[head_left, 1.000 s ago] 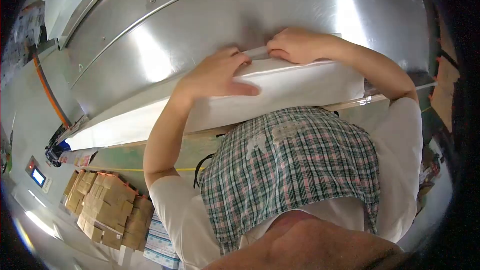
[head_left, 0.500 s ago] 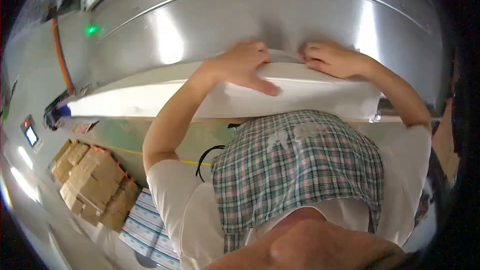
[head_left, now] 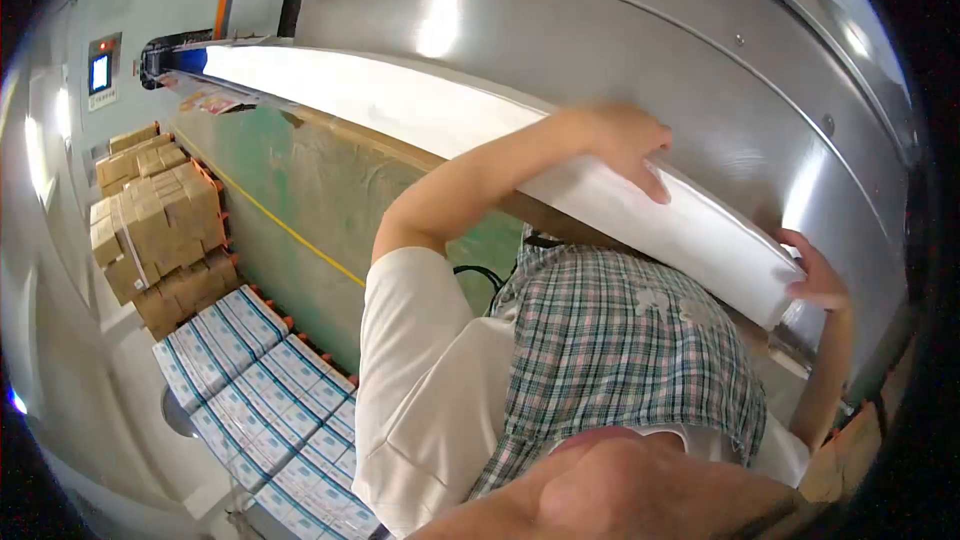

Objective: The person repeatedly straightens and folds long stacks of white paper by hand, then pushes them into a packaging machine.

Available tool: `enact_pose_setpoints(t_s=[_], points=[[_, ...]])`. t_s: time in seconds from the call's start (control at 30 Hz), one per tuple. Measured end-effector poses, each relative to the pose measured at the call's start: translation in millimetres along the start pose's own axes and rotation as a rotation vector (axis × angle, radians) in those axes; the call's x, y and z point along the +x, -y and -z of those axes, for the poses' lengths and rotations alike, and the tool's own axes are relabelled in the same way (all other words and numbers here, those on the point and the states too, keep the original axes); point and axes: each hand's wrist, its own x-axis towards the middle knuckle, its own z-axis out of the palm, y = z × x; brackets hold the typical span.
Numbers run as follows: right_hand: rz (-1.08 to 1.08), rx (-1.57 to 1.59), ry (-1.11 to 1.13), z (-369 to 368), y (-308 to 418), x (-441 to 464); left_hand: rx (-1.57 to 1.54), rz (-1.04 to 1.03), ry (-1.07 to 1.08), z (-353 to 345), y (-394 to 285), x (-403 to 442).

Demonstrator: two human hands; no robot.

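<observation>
Brushed metal panel (head_left: 590,60) lies just beyond both hands. Left hand (head_left: 625,145): fingers and thumb apart, resting on the upper edge of the white sheet (head_left: 390,105). Right hand (head_left: 822,275): since moments ago, shifted outward to the sheet's end; firmness of hold cannot be told. Handling now appears to span mid-length to end. Stacked cartons (head_left: 160,220) stand well left of the hands.

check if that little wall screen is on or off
On: the wall screen shows a bright bluish-white display, and a red light glows above it.
</observation>
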Motion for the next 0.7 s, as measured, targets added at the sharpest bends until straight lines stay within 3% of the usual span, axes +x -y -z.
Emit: enact_pose_setpoints(t_s=[0.07, 0.1, 0.17, 0.2, 0.27, 0.4, 0.5, 0.7], points=[[-0.117, -0.08, -0.236, -21.8, -3.9, 12.5, 0.331, -0.039, -0.276, -6.4, -14.2, -15.1], [-0.099, -0.141, -0.256, -22.1, -6.7, 17.1, 0.338, -0.031, -0.291, -11.8, -16.7, -26.0], [-0.061, -0.152, -0.264, -26.3, -1.8, 29.0, 0.431, 0.029, -0.709, -27.7, -11.8, -51.5], [-0.037, -0.146, -0.274, -28.4, -4.2, 28.7, 0.439, 0.037, -0.72, -36.1, -13.3, -60.6], [0.084, -0.251, -0.297, -33.1, -5.4, 47.9, 0.564, 0.28, -0.937, -51.2, -2.2, -85.5], [0.038, -0.156, -0.178, -49.8, 46.0, 67.0, 0.692, 0.413, -1.034, -69.3, 18.4, -108.5], [0.145, -0.26, -0.143, -60.9, 66.2, 81.3, 0.701, 0.467, -1.07, -61.4, 28.0, -134.7], [0.116, -0.33, -0.153, -76.9, 91.5, 49.0, 0.696, 0.477, -1.087, -57.2, 0.4, -163.0]])
